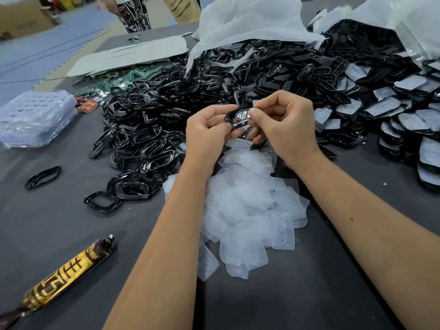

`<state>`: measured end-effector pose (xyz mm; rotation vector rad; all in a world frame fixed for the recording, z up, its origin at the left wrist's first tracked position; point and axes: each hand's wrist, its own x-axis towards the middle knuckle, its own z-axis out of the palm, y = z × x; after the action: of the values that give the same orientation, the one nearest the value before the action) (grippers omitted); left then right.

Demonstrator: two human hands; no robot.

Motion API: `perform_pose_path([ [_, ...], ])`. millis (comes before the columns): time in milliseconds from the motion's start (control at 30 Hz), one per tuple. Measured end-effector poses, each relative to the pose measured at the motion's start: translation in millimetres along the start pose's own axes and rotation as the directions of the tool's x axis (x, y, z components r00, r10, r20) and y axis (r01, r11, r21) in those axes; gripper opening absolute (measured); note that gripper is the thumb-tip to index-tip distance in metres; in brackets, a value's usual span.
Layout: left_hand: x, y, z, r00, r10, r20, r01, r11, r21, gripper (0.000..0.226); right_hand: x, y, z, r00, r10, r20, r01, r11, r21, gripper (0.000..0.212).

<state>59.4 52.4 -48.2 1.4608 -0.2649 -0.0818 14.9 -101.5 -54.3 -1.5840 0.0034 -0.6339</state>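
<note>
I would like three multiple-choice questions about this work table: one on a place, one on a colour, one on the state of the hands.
1. Where does the heap of translucent pads lie?
A. just below the left hand and right hand
B. on the floor mats
C. on top of the white bags

2. What colour are the circuit boards at the far left?
A. red
B. yellow
C. green

3. How is the key shell held?
A. it lies untouched
B. both hands pinch it
C. one hand only

Answers: 1 A, the heap starts right under the hands; 2 C, the boards look green; 3 B, fingers of both hands close on the shell.
</note>
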Motion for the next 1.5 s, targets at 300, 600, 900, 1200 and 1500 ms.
perform_pose_path([
  [300, 1, -6, -3, 0.998, 0.059, 0.017, -0.060, 0.995, 0.080, 0.023, -3, -3, 1, 0.998, -0.045, 0.039, 0.052, 0.980, -0.191, 0.006],
  [600, 1, -5, -4, 0.998, 0.056, 0.006, -0.057, 0.997, 0.056, 0.021, 1, -1, -1, 0.999, -0.051, -0.014, 0.041, 0.921, -0.388, 0.026],
  [900, -1, -3, -5, 0.998, 0.050, 0.049, -0.051, 0.999, 0.009, 0.019, 1, -3, -4, 0.997, 0.042, 0.065, -0.025, 0.970, -0.243, 0.007],
  [1200, 2, -5, -3, 0.964, 0.164, -0.211, -0.126, 0.975, 0.182, 0.022, -1, 0, 5, 0.987, -0.137, 0.079, 0.157, 0.796, -0.585, 0.024],
  [1500, 8, -8, -10, 0.889, 0.124, -0.442, -0.102, 0.992, 0.073, 0.014, -4, -2, 6, 0.973, -0.006, 0.232, 0.130, 0.844, -0.521, 0.020],
])
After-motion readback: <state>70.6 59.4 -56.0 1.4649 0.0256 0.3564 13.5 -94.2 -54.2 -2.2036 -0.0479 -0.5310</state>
